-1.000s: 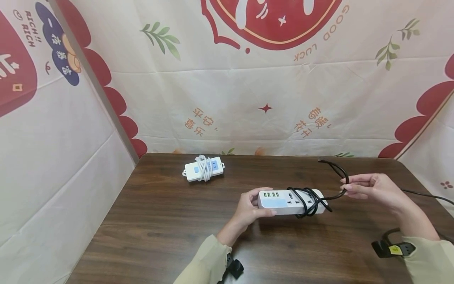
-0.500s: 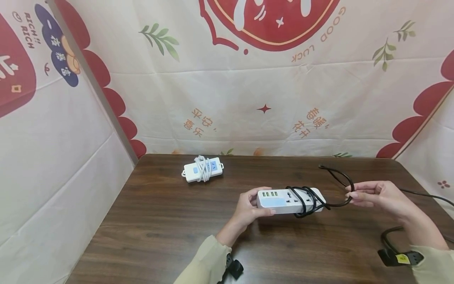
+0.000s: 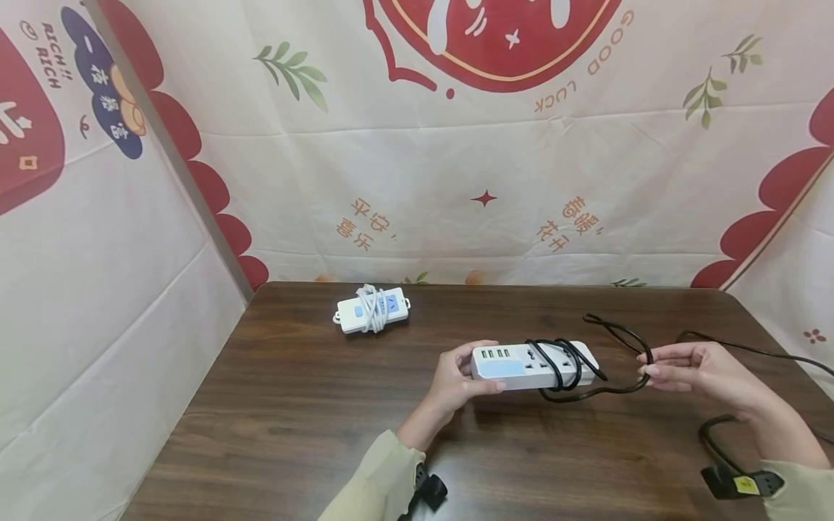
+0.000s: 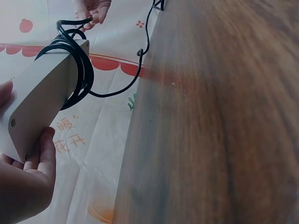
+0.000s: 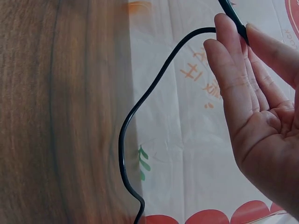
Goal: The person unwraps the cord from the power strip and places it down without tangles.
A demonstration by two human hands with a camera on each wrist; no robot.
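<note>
My left hand (image 3: 454, 380) grips the left end of a white power strip (image 3: 498, 370), thumb on the near side and fingers behind. The strip has a row of USB ports and several sockets, and it is held over the table. Loops of black cord (image 3: 555, 366) wrap round its right half. To the right, my right hand (image 3: 700, 369) pinches that cord between thumb and fingertips, as the right wrist view shows with the cord (image 5: 240, 30) at the thumb tip. From the pinch, a loose bend of cord reaches back toward the far edge.
A smaller white power strip (image 3: 373, 311) wrapped in its own white cord lies at the back left of the brown wooden table (image 3: 293, 405). Printed cloth (image 3: 417, 145) hangs behind and at the sides. Black wrist devices (image 3: 739, 483) sit at both sleeves.
My right hand has moved right and slightly down, drawing the cord with it. One turn of cord now hangs loose below the power strip. My left hand has stayed nearly still.
</note>
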